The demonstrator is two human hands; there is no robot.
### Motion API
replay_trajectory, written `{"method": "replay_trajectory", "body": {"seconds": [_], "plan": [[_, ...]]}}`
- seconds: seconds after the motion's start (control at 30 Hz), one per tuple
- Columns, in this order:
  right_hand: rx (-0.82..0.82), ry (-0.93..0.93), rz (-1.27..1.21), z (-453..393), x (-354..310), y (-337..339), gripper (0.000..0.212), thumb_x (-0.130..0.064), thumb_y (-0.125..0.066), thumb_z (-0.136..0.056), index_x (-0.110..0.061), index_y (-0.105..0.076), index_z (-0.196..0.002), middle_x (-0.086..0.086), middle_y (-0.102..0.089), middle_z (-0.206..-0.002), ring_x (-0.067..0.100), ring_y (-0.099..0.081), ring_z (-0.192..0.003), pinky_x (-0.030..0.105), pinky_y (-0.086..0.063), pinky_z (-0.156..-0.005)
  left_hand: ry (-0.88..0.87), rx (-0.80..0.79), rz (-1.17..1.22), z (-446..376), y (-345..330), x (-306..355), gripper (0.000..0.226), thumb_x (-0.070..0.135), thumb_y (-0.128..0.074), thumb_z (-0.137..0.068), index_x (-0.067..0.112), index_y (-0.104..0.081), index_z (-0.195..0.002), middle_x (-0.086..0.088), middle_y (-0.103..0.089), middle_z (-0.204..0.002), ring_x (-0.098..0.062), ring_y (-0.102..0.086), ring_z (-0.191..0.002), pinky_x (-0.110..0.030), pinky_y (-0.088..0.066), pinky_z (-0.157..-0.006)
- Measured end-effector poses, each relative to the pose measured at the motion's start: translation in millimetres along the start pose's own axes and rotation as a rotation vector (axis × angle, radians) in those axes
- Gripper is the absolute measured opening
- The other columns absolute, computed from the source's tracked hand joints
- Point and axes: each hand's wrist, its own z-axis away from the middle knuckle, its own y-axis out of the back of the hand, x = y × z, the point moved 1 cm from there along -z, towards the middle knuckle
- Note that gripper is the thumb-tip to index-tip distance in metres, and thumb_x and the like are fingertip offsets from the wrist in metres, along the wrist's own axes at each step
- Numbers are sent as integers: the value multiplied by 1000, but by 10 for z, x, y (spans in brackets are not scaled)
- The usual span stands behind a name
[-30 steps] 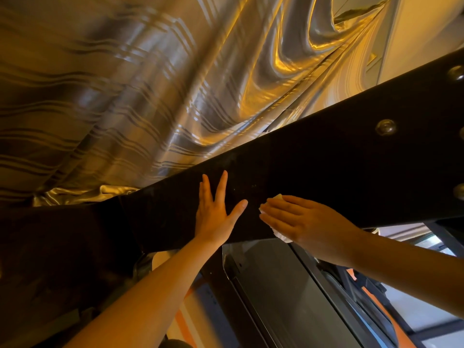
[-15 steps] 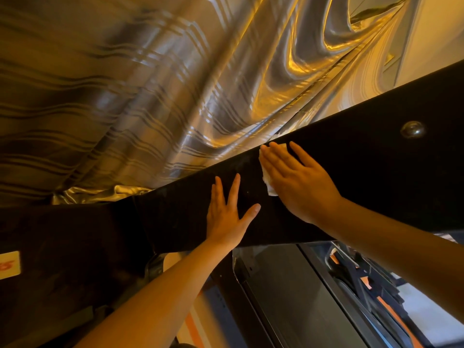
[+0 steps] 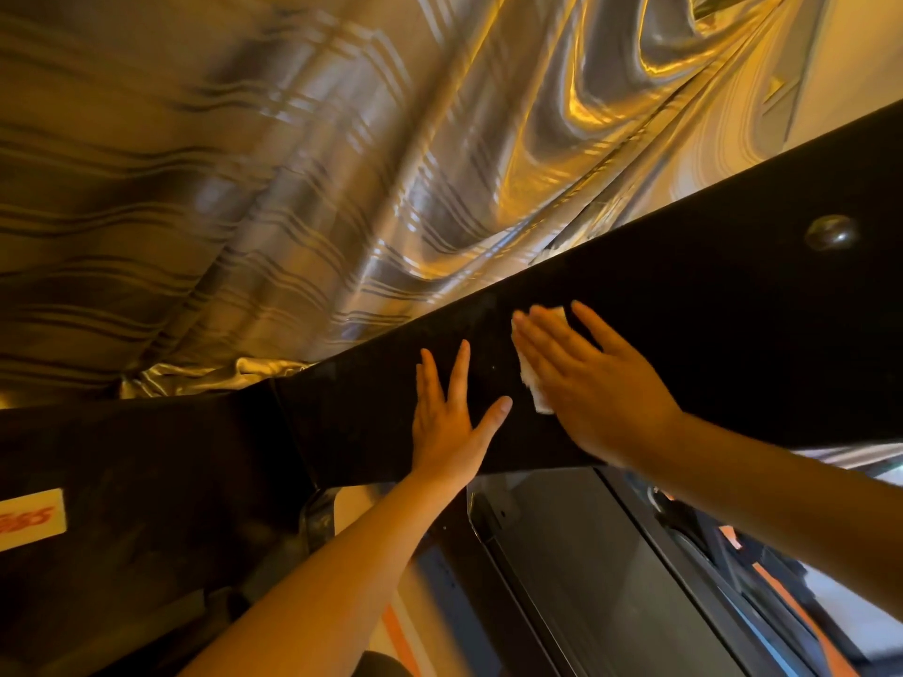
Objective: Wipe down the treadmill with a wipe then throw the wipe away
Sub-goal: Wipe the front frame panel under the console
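Observation:
The treadmill's black glossy console panel (image 3: 708,334) runs diagonally across the view. My right hand (image 3: 591,383) lies flat on it and presses a white wipe (image 3: 532,383) against the surface; the wipe shows at my fingertips and along the left edge of my palm, the rest hidden under the hand. My left hand (image 3: 449,422) rests flat on the panel just left of it, fingers spread, holding nothing. The dark treadmill belt (image 3: 611,579) lies below the panel.
A shiny striped curtain (image 3: 293,188) hangs behind the console. A round metal knob (image 3: 830,233) sits on the panel at the right. A white label with red lettering (image 3: 29,520) is on the dark frame at the left. Orange and grey floor shows at the lower right.
My right hand swept the wipe up from the panel's lower edge toward its top edge, then slid a little right. My left hand stayed flat in the same spot.

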Motion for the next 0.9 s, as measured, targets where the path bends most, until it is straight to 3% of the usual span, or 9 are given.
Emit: {"method": "replay_trajectory", "body": {"seconds": [0.23, 0.37, 0.47, 0.57, 0.7, 0.9], "plan": [[78, -83, -12, -337, 159, 115, 70, -39, -20, -105, -8, 24, -149, 15, 27, -160, 30, 29, -146, 48, 32, -107, 69, -20, 33, 59, 31, -174, 84, 72, -40, -80, 54, 10, -145, 0, 26, -163, -23, 19, -151, -57, -15, -120], [-4, -50, -15, -59, -27, 21, 76, -38, -26, -105, -4, 27, -149, 21, 34, -155, 36, 32, -143, 51, 23, -112, 99, -29, 33, 61, 44, -273, 85, 72, -40, -80, 53, 10, -146, -1, 26, -163, -25, 19, -151, -56, -14, -119], [-121, 49, -58, 215, -230, -99, 84, -32, -32, -105, -2, 36, -144, 24, 47, -146, 40, 43, -134, 53, 34, -106, 93, -28, 48, 49, 35, -293, 86, 71, -41, -80, 52, 8, -149, -2, 25, -163, -25, 18, -151, -55, -14, -119], [-179, 114, -79, 328, -320, -177, 84, -30, -31, -106, -3, 42, -139, 22, 53, -141, 38, 48, -130, 53, 35, -98, 88, -16, 48, 37, 15, -306, 84, 67, -45, -86, 51, 7, -150, -1, 25, -163, -24, 18, -151, -54, -15, -118], [-112, 77, -20, 177, -243, -94, 81, -38, -27, -106, -4, 34, -146, 21, 44, -149, 36, 41, -137, 54, 35, -105, 86, -16, 60, 37, -2, -316, 84, 70, -43, -84, 53, 9, -148, 0, 26, -163, -24, 19, -151, -54, -14, -119], [71, -82, -13, -271, 18, 77, 71, -41, -20, -105, -6, 23, -150, 16, 24, -161, 31, 25, -147, 50, 19, -115, 105, -37, 56, 45, 19, -306, 88, 74, -40, -79, 53, 9, -149, 1, 27, -162, -25, 19, -151, -57, -15, -119]]}}
